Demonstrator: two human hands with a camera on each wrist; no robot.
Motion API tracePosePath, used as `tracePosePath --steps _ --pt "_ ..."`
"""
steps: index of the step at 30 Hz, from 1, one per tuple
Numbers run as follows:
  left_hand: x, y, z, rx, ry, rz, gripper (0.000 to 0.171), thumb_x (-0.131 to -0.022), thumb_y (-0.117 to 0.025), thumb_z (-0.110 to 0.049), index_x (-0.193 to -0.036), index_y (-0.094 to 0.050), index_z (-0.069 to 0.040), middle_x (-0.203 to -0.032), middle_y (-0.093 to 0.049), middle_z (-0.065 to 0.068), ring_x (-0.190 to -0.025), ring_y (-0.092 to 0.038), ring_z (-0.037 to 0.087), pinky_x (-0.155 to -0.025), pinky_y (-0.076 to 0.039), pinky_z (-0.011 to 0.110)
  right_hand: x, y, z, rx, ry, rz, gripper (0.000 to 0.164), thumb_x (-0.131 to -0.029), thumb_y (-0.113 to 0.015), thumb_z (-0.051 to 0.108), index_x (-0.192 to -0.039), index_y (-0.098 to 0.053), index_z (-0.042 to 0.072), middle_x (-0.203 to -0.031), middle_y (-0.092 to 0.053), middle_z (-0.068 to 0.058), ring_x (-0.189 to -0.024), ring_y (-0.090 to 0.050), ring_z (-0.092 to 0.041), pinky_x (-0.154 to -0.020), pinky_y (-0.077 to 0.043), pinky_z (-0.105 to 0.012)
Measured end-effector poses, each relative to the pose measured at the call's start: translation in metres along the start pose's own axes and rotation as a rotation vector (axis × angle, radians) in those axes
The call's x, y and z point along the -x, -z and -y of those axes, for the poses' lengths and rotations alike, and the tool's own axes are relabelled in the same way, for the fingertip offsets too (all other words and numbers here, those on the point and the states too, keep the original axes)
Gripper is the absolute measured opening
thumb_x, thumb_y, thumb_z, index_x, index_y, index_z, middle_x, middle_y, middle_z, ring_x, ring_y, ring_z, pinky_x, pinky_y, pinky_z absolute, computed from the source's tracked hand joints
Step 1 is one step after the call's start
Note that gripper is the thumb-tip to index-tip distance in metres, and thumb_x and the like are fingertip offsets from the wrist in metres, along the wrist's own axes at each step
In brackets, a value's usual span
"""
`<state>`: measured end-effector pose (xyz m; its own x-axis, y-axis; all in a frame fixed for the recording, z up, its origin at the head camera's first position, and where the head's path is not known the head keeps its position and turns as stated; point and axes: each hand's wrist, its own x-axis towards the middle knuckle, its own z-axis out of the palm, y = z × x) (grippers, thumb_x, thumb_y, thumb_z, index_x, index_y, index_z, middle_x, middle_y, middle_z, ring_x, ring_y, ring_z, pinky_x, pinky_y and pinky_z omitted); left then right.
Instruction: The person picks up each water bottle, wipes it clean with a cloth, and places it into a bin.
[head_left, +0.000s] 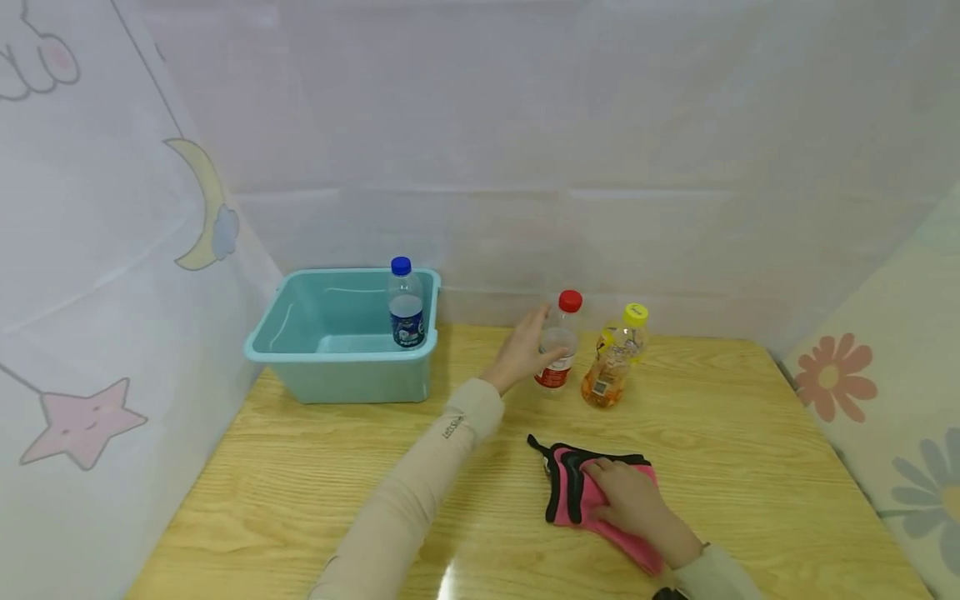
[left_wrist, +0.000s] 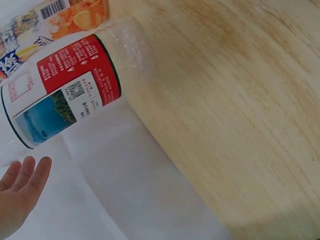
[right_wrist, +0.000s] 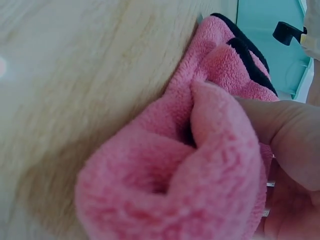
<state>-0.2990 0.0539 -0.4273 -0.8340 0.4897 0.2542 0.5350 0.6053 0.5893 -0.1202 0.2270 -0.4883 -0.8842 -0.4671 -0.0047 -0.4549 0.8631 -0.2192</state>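
My left hand (head_left: 521, 348) reaches to a clear plastic bottle (head_left: 553, 379) with a red cap and a red-and-white label. Its thumb crosses in front of the bottle while the other fingers spread at the far side. In the left wrist view those fingers (left_wrist: 36, 182) are straight, with a gap to the label. Nearer the front, my right hand (head_left: 630, 500) grips a folded pink towel (head_left: 566, 492) with black trim. The right wrist view shows the thumb tucked into a fold of the plush towel (right_wrist: 215, 130); the other fingers are mostly hidden by the fabric.
A yellow-capped bottle of orange drink (head_left: 603, 387) stands right of the red-capped one. At the back left is a light blue basin (head_left: 352, 379), with a blue-capped Pepsi bottle (head_left: 407, 321) upright inside. White cloth (head_left: 480, 125) hangs behind the wooden table (head_left: 300, 483).
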Motion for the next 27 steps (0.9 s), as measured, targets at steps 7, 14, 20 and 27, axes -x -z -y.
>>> tracePosePath --steps 7,14,20,27 --pt "0.0 -0.004 0.002 -0.029 0.008 -0.004 0.074 -0.088 -0.059 -0.037 -0.144 -0.021 -0.008 -0.136 -0.04 0.011 -0.122 -0.042 0.023 -0.099 -0.039 0.036 0.0 -0.001 -0.002 -0.058 -0.055 -0.024 0.055 -0.063 -0.082 0.022 -0.108 -0.061 -0.004 -0.1 -0.063 -0.018 -0.086 -0.061 -0.033 -0.073 -0.051 -0.045" --pt "0.005 0.001 0.0 0.023 -0.001 -0.03 0.072 -0.087 -0.06 -0.035 -0.143 -0.023 -0.007 -0.138 -0.038 0.011 -0.12 -0.044 0.022 -0.097 -0.041 0.035 0.002 -0.005 -0.007 -0.109 -0.097 -0.081 0.049 -0.069 -0.079 0.016 -0.112 -0.061 0.001 -0.099 -0.066 -0.011 -0.087 -0.063 -0.028 -0.074 -0.052 -0.042" --pt "0.012 0.006 0.002 0.022 -0.013 -0.058 0.072 -0.087 -0.061 -0.036 -0.143 -0.025 -0.008 -0.135 -0.041 0.011 -0.118 -0.045 0.021 -0.095 -0.042 0.035 0.007 -0.007 -0.012 -0.168 -0.107 -0.167 0.049 -0.068 -0.079 0.012 -0.112 -0.062 0.005 -0.096 -0.067 -0.01 -0.087 -0.063 -0.027 -0.074 -0.052 -0.042" --pt "0.024 0.012 0.004 0.034 -0.05 -0.089 0.071 -0.086 -0.061 -0.038 -0.141 -0.028 -0.008 -0.135 -0.041 0.011 -0.118 -0.045 0.022 -0.096 -0.042 0.035 0.016 0.0 -0.019 -0.235 -0.125 -0.276 0.045 -0.065 -0.08 0.008 -0.107 -0.064 0.007 -0.091 -0.067 -0.006 -0.079 -0.063 -0.02 -0.066 -0.051 -0.035"
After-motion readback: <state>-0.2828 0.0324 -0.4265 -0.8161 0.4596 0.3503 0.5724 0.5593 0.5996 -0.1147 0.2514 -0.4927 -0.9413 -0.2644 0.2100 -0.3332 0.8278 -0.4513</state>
